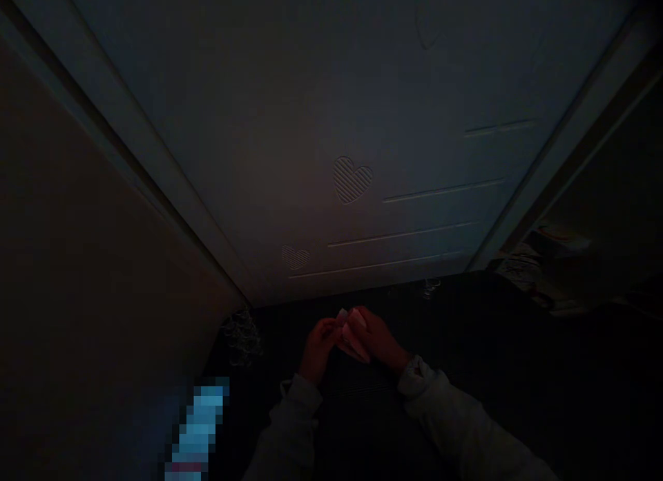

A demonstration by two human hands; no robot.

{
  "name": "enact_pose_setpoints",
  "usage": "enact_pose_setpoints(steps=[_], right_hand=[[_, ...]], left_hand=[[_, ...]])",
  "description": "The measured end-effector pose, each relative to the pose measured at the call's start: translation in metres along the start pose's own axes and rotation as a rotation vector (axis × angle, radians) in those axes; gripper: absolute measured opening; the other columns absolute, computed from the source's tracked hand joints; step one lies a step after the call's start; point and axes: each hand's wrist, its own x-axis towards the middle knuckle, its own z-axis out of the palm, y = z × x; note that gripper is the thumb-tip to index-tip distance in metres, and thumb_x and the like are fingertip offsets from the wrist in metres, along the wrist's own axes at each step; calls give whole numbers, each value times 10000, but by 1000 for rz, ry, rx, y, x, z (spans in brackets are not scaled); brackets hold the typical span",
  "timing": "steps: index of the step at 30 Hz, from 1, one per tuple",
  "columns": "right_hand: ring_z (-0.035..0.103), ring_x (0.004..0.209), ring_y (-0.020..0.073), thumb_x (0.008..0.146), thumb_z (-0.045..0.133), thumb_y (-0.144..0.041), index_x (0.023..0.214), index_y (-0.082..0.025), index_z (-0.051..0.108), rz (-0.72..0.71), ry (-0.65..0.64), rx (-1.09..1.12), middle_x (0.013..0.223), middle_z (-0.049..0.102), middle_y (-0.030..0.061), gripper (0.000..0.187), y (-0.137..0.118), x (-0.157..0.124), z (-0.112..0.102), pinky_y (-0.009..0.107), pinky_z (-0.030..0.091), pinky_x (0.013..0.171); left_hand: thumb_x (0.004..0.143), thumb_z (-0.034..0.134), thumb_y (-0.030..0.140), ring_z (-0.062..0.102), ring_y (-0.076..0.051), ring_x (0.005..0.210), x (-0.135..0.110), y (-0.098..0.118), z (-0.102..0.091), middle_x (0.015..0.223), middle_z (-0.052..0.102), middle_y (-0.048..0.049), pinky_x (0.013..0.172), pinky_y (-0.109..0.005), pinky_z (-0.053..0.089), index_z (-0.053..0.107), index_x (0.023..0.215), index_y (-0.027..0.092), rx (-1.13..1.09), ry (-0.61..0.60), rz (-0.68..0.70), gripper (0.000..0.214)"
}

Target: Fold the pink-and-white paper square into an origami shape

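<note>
Low in the middle of the dim head view, a small pinkish folded piece, like paper or cloth, is between my two hands. My right hand is closed around its upper right side. From the left, my left hand has its fingers bent and pinched at the edge of the same piece. A paler tip sticks up between the fingertips. The dark makes the exact kind of the piece hard to tell. Both forearms wear light, loose sleeves.
A pale panel with grooved hearts and lines stands in front, above a dark surface. Clear ring-like bits lie at left, more clear bits near the panel's foot. A bright pixelated screen-like strip is lower left; blurred items lie right.
</note>
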Motion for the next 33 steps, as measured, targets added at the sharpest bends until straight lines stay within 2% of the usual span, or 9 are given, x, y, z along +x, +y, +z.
enact_pose_setpoints(steps=[16, 24, 33], right_hand=[[484, 656, 117, 789, 423, -378, 856, -179, 516, 18, -27, -15, 757, 553, 3, 229, 1, 0, 0, 216, 361, 572], [510, 718, 128, 864, 262, -349, 825, -187, 524, -49, -3, -8, 776, 561, 22, 310, 2, 2, 2, 246, 380, 654], [515, 615, 128, 865, 228, -365, 794, -186, 469, 48, 25, -50, 704, 541, 19, 309, 5, 3, 2, 249, 382, 584]], left_hand=[[659, 587, 321, 558, -175, 803, -1, 2, 1, 826, 613, -38, 732, -284, 409, 551, 861, 164, 7, -22, 8, 258], [643, 595, 345, 564, -186, 806, -1, 4, 1, 856, 619, -48, 736, -302, 412, 560, 865, 166, 17, -3, -5, 288], [642, 603, 325, 569, -174, 782, 0, 0, 0, 832, 622, -41, 729, -298, 413, 553, 873, 167, 1, -3, 2, 285]])
